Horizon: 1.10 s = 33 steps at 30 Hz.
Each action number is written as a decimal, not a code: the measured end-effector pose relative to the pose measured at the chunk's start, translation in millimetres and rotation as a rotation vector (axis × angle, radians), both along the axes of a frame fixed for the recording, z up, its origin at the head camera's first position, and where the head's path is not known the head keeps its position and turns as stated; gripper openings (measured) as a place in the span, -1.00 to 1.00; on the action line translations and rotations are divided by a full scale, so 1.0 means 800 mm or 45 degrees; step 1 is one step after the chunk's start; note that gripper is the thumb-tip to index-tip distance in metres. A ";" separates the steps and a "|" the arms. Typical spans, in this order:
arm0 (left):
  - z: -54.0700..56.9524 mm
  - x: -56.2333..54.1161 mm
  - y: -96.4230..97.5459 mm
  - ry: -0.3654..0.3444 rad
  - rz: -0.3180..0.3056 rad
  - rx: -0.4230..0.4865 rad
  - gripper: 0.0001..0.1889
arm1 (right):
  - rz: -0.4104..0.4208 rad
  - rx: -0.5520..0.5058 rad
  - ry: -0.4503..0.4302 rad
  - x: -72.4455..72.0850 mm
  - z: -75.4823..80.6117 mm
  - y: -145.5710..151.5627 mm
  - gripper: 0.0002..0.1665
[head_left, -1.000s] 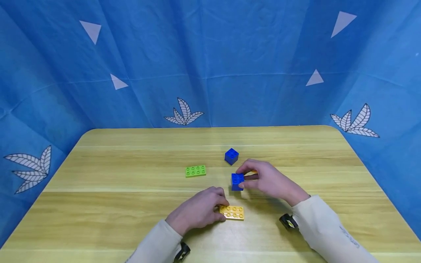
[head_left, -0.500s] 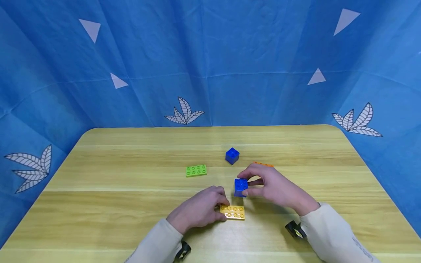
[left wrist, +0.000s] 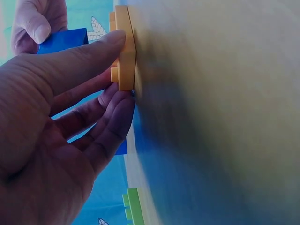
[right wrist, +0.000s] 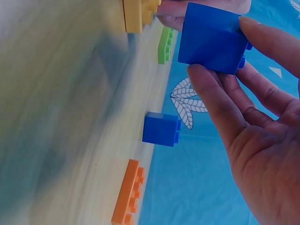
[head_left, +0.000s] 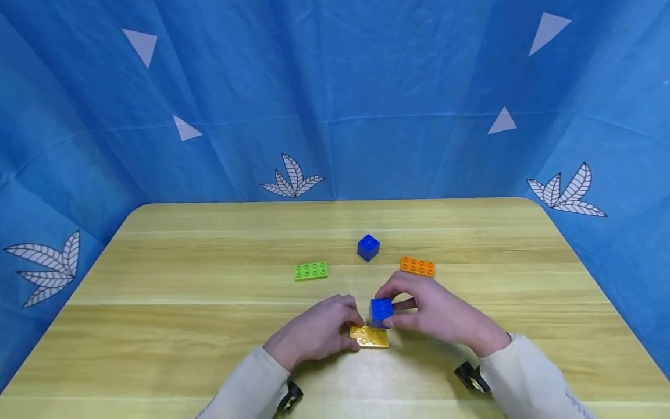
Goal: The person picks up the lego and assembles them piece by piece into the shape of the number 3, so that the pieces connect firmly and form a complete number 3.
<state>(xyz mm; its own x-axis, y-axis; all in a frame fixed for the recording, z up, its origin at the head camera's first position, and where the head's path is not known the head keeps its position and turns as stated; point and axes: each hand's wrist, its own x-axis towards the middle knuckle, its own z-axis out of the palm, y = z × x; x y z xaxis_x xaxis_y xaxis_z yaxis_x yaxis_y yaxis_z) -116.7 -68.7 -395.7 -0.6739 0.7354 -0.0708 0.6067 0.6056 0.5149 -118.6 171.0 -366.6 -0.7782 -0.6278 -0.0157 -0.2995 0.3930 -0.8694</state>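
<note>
"Just above the yellow brick (head_left: 361,338), the right hand (head_left: 437,308) is holding a blue block (head_left: 380,311), its thumb and fingers pinching opposite sides. Is the blue block touching the studs yet?"

"No, both wrist views are showing a gap. The left hand (head_left: 316,331) is pinching the left end of the yellow brick, which is lying flat on the counter (head_left: 209,349), studs up."

"So what should I be minding?"

"Joining the two is looking like the step in hand, so I'd be squaring their edges before lowering. In the head view the blue block is overlapping the rear studs on the right half; which studs it is really facing, I cannot tell."

"And the pressing?"

"Straight down, I'd be saying, with the right hand's grip high on the sides so no fingertip is getting caught beneath. The left hand's grip should be bracing its end, not creeping under the blue block. A slanted push would be risking one edge catching and the yellow brick skidding."

"Are other pieces crowding the work?"

"Hardly: the green brick (head_left: 311,272), orange brick (head_left: 417,266) and second blue block (head_left: 369,248) are lying well apart from the yellow brick."
</note>
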 end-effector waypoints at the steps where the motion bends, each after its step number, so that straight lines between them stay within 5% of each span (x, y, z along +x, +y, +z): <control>1: 0.000 0.000 0.000 -0.004 0.000 0.001 -0.69 | 0.006 -0.004 -0.004 0.001 -0.001 0.000 -0.72; 23: 0.001 -0.003 0.001 -0.079 0.012 -0.007 -0.70 | 0.049 0.033 -0.077 0.014 -0.012 -0.002 -0.72; 33: -0.002 -0.004 0.000 -0.079 0.011 0.006 -0.72 | 0.057 0.060 -0.020 0.017 -0.017 -0.002 -0.72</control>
